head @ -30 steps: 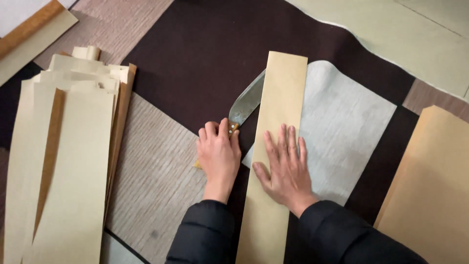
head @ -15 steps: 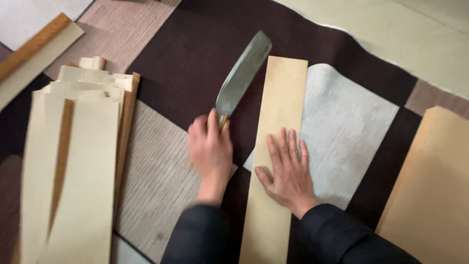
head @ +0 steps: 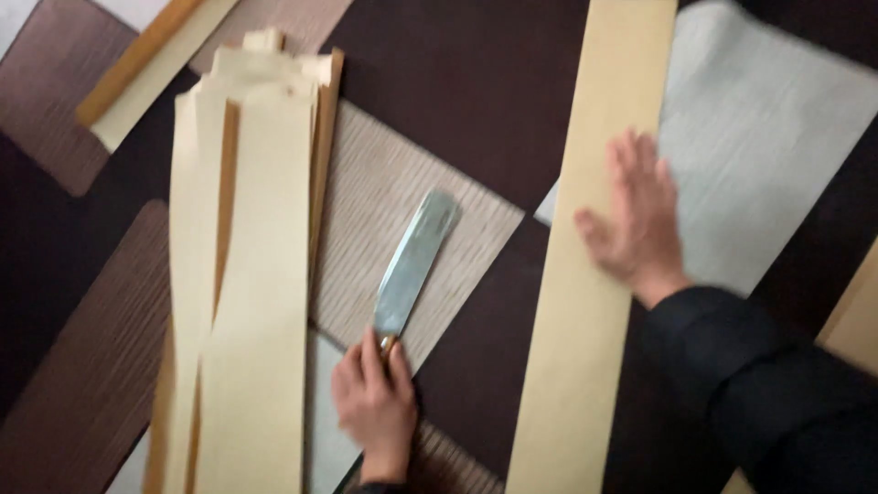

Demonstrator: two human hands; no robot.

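- Fingers of the left hand wrap tight around the handle of a broad knife, so only a sliver of brown handle shows above the knuckles.
- Knife blade lies flat on the patchwork floor covering, tip pointing away from the person, resting on a pale ribbed patch.
- Right of the knife, across a dark patch, the right hand lies flat and spread, fingers apart, palm down on a long cream strip; it grips nothing, only presses.
- That strip runs from the top edge to the bottom edge, slightly slanted, with a dark sleeve coming in from the lower right.
- Left of the knife, just beside the blade and the left hand, a pile of similar cream strips lies lengthwise, its ends uneven at the far side.
- Farther left of the knife, past the pile, a tan slat lies aslant near the top corner.
- Right of the knife, beyond the pressed strip, a light grey patch shows under the right hand's fingertips.
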